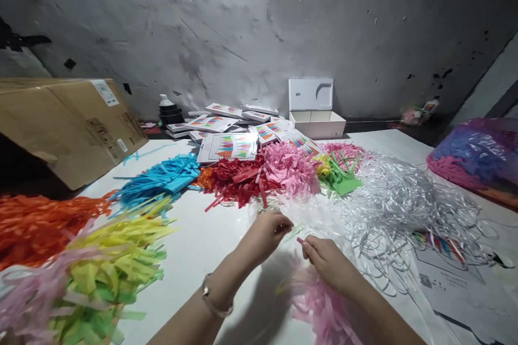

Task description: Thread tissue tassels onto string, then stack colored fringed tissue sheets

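Note:
My right hand [328, 263] pinches the rolled tip of a pink tissue-paper tassel, whose pink strips [318, 302] hang below the hand, partly blurred. Facing it, a short gap away, my left hand [270, 233] has thumb and fingers pressed together; what they hold, if anything, is too small to make out. Clear plastic film [311, 213] lies just beyond both hands. Farther back are heaps of red tissue tassels [243, 178], pink tissue tassels [289, 170] and a green tissue tassel [342, 178].
White ribbon or cord [400, 199] lies tangled at the right. Blue [162, 178], orange [44, 226] and yellow-green tassels [117, 259] spread leftward. Behind are printed flat packs [229, 146], an opened white box [318, 125] and a cardboard carton [73, 124]. A filled plastic bag [477, 156] stands far right.

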{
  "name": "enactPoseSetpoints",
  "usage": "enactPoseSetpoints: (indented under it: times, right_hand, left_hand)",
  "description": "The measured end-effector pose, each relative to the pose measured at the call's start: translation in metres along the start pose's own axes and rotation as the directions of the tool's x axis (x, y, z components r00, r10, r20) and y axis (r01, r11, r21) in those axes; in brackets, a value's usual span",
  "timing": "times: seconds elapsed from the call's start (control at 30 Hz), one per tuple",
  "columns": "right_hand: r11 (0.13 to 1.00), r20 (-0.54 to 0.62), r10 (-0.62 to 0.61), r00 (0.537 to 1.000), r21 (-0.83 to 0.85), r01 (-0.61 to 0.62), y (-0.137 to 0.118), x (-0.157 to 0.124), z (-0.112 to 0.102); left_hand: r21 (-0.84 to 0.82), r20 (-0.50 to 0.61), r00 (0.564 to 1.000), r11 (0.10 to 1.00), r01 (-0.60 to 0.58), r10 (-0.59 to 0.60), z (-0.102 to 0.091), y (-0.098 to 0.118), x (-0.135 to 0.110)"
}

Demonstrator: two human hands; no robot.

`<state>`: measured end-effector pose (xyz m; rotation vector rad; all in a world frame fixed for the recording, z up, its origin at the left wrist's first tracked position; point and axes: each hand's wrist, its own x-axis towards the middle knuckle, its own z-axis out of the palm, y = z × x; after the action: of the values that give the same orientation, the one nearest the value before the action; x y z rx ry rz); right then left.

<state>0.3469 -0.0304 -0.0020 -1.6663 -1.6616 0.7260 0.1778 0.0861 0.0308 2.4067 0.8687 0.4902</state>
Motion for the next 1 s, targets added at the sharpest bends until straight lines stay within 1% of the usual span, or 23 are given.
enactPoseSetpoints:
  times: [0.07, 0.13, 0.2, 0.23, 0.33, 0.43, 0.47, 0.5, 0.53, 0.57, 0.6, 0.63, 0.67, 0.7, 0.73, 0.77, 0.83, 0.93, 1.0]
  right_hand:
    - [0.999, -0.026, 0.017, 1.0, -0.028, -0.018, 0.011, 0.002, 0.009]
    - [0.998, -0.039, 0.014, 0.999, -0.053, -0.016, 0.016, -0.001, 0.017]
    - [0.998, -0.044, 0.001, 0.999, -0.069, -0.005, 0.016, -0.004, 0.02]
    - [0.997, -0.047, -0.002, 0.999, -0.072, -0.002, 0.015, -0.005, 0.02]
    - [0.998, -0.057, 0.01, 0.998, -0.065, -0.014, 0.013, -0.006, 0.015]
    - [0.999, -0.086, 0.025, 0.996, -0.032, -0.028, 0.009, -0.005, 0.006]
    - [1.0, -0.1, 0.023, 0.995, 0.003, -0.023, 0.008, -0.006, 0.004]
    - [0.999, -0.111, 0.018, 0.994, 0.049, -0.013, 0.005, -0.008, 0.002]
    - [0.995, -0.111, 0.008, 0.994, 0.1, 0.003, 0.003, -0.009, 0.0]
    - [0.989, -0.102, -0.01, 0.995, 0.146, 0.025, 0.001, -0.012, 0.0]
    - [0.982, -0.084, -0.038, 0.996, 0.181, 0.053, -0.002, -0.014, 0.001]
    - [0.976, -0.065, -0.075, 0.995, 0.199, 0.087, -0.004, -0.016, 0.004]
    - [0.97, -0.049, -0.121, 0.991, 0.207, 0.128, -0.007, -0.018, 0.007]
    - [0.963, -0.044, -0.165, 0.985, 0.207, 0.171, -0.009, -0.02, 0.011]
    - [0.956, -0.045, -0.205, 0.978, 0.203, 0.21, -0.01, -0.022, 0.015]
    - [0.951, -0.05, -0.236, 0.97, 0.195, 0.242, -0.012, -0.024, 0.019]
    - [0.946, -0.057, -0.279, 0.959, 0.158, 0.284, -0.015, -0.028, 0.026]
    - [0.946, -0.041, -0.318, 0.947, 0.052, 0.32, -0.024, -0.035, 0.029]
    - [0.946, 0.011, -0.324, 0.946, -0.029, 0.324, -0.032, -0.041, 0.026]
  left_hand:
    - [0.04, 0.055, 0.998, 0.999, 0.001, -0.003, 0.026, -0.002, 0.017]
    - [0.076, 0.089, 0.996, 0.997, 0.02, -0.027, 0.047, -0.004, 0.027]
    - [0.092, 0.107, 0.993, 0.995, 0.044, -0.054, 0.059, -0.006, 0.031]
    - [0.089, 0.109, 0.992, 0.995, 0.054, -0.063, 0.062, -0.007, 0.032]
    - [0.029, 0.109, 0.992, 0.997, 0.066, -0.069, 0.058, -0.006, 0.03]
    - [-0.084, 0.109, 0.991, 0.992, 0.093, -0.084, 0.043, -0.001, 0.02]
    - [-0.145, 0.117, 0.988, 0.983, 0.113, -0.096, 0.037, 0.002, 0.014]
    - [-0.25, 0.126, 0.985, 0.957, 0.149, -0.12, 0.033, 0.005, 0.007]
    - [-0.394, 0.136, 0.978, 0.898, 0.198, -0.156, 0.028, 0.008, -0.001]
    - [-0.554, 0.147, 0.968, 0.794, 0.249, -0.201, 0.025, 0.011, -0.009]
    - [-0.702, 0.158, 0.955, 0.652, 0.287, -0.25, 0.022, 0.015, -0.017]
    - [-0.813, 0.167, 0.941, 0.499, 0.301, -0.295, 0.021, 0.018, -0.025]
    - [-0.878, 0.17, 0.928, 0.375, 0.296, -0.332, 0.019, 0.021, -0.032]
    - [-0.908, 0.162, 0.92, 0.311, 0.281, -0.358, 0.018, 0.024, -0.039]
    - [-0.922, 0.147, 0.916, 0.284, 0.264, -0.374, 0.017, 0.026, -0.046]
    - [-0.926, 0.13, 0.916, 0.282, 0.249, -0.38, 0.016, 0.028, -0.052]
    - [-0.919, 0.094, 0.924, 0.325, 0.224, -0.372, 0.014, 0.03, -0.064]
    - [-0.868, 0.03, 0.948, 0.462, 0.181, -0.316, 0.008, 0.032, -0.079]
    - [-0.81, -0.009, 0.965, 0.567, 0.147, -0.262, 0.004, 0.034, -0.088]
